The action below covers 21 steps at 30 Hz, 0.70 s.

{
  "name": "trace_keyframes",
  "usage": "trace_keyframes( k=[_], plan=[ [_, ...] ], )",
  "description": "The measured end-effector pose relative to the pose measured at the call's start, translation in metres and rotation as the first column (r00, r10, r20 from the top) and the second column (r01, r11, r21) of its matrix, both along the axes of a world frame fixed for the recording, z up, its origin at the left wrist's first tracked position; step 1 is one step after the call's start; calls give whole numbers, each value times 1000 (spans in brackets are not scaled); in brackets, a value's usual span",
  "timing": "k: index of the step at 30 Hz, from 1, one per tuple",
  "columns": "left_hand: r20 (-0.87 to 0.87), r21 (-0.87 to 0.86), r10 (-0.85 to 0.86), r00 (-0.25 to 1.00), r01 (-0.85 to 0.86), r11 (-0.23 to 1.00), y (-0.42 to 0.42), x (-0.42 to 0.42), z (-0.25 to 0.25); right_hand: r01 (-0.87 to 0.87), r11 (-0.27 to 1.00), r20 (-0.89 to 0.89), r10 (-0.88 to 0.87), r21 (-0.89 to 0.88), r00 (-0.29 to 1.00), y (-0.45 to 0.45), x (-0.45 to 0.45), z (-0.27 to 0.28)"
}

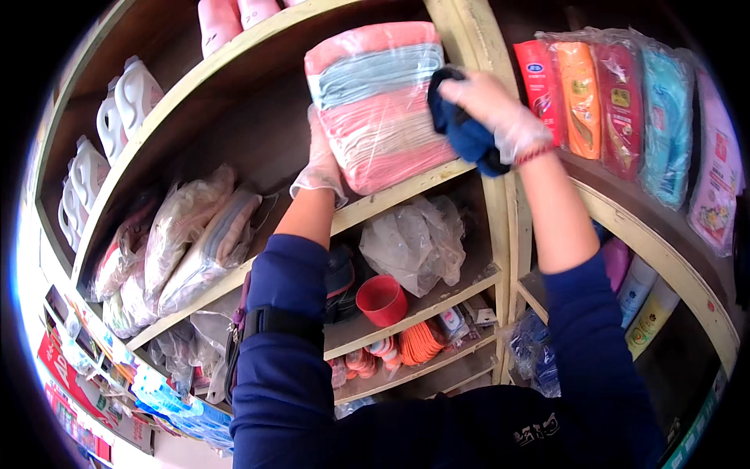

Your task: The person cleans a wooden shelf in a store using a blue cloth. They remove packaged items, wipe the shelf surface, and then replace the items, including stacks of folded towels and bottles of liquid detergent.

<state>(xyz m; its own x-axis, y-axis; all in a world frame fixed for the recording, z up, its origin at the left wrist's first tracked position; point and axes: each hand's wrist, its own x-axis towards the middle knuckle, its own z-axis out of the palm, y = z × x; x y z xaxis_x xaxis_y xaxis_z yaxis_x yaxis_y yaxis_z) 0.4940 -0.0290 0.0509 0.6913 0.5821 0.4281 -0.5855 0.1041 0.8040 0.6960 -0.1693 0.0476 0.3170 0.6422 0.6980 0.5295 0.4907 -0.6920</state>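
A stack of folded pink, light blue and cream towels in clear plastic [381, 111] stands tilted at the right end of a wooden shelf. My left hand [322, 146], in a clear disposable glove, grips the lower left side of this package; its fingers are partly hidden behind it. My right hand [489, 105], gloved as well, clutches a dark blue cloth [466, 135] by the package's right edge and in front of the shelf post. The hand and the cloth look slightly blurred. Whether the cloth touches the plastic I cannot tell.
Bagged textiles [187, 240] lie on the same shelf at left. White jugs [137, 97] line the shelf above. Below are a red cup [382, 300], a crumpled plastic bag [413, 243] and orange cord [420, 343]. Plastic-wrapped bottles [621, 105] stand on the right-hand shelf.
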Motion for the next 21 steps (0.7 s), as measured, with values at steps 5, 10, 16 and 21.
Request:
trace_keyframes(
  k=[5, 10, 16, 21],
  plan=[
    [51, -12, -34, 998, 34, 999, 8, 17, 7, -101, 990, -40, 105, 102, 994, 26, 6, -49],
    [51, -24, 21, 998, -20, 999, 8, 7, -6, -11, 996, -6, 12, 87, 1000, 12, -20, -54],
    [53, 8, 32, 998, -33, 999, 9, 20, 0, -12, 973, 5, 11, 229, 1000, 24, -6, -55],
    [28, 40, 98, 995, -99, 994, 12, 24, -7, -63, 985, -73, 75, 162, 994, 11, -3, -64]
  ],
)
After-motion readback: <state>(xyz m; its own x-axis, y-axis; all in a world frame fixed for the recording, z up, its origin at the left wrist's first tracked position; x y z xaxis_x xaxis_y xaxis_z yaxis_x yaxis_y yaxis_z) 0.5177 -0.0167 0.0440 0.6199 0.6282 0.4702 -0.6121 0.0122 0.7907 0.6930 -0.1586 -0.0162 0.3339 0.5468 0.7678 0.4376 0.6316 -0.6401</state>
